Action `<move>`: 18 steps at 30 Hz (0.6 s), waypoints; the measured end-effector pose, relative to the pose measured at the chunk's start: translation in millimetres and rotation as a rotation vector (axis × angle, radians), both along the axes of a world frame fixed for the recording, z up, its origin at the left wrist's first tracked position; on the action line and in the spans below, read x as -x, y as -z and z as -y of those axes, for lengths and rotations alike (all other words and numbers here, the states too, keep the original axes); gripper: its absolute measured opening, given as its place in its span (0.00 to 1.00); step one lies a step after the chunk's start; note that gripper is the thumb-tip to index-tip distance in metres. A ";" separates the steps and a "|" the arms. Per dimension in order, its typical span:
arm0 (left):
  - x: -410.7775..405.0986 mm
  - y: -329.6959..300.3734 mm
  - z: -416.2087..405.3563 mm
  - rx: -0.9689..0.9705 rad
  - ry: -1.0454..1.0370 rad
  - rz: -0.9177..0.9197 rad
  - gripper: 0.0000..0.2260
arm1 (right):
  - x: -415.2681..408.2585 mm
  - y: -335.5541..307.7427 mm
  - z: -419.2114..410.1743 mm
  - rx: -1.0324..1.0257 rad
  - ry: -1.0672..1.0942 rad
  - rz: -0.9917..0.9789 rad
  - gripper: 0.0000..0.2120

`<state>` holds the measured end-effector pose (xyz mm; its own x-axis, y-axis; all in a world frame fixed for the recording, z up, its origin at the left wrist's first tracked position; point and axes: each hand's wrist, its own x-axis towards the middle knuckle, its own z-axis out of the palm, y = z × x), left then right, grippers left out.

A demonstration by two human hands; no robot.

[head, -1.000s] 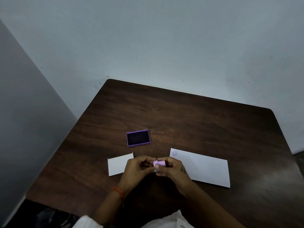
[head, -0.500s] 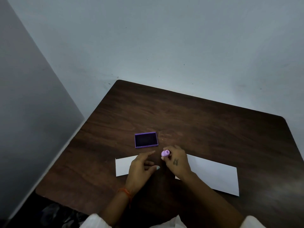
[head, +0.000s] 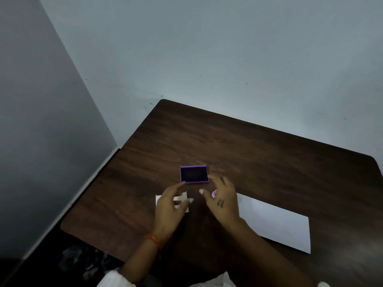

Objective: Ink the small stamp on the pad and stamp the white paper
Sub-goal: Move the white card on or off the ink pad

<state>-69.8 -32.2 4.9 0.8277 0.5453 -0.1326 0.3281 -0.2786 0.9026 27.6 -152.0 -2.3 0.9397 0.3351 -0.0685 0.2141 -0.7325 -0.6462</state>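
Her right hand (head: 222,200) hovers near the table's (head: 269,162) front edge, fingers spread, the small pink stamp (head: 214,193) seemingly tucked under the palm. The left hand (head: 171,206) is loosely open over a white slip (head: 158,200). The purple ink pad (head: 194,174) sits just beyond; the white paper (head: 277,224) lies right. Grey walls behind.

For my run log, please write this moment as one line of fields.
stage: before inking | right hand: holds small stamp | left hand: open, above small paper | ink pad: open, untouched | white paper: on table
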 end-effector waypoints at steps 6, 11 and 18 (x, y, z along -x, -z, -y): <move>19.6 5.2 -30.8 -0.123 -0.248 -0.149 0.21 | 24.7 4.8 -27.3 -0.082 -0.126 -0.154 0.21; 26.0 12.1 -35.2 -0.033 -0.223 -0.358 0.25 | 33.1 12.8 -39.1 0.069 -0.186 -0.231 0.25; 21.1 11.3 -30.3 0.001 -0.235 -0.382 0.20 | 38.9 17.8 -44.2 0.100 -0.163 -0.253 0.27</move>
<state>-90.9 -2.0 -6.4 0.5728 0.7126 -0.4050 0.6921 -0.1559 0.7047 -11.2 -107.7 -20.1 0.8229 0.4599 -0.3336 0.1754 -0.7641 -0.6208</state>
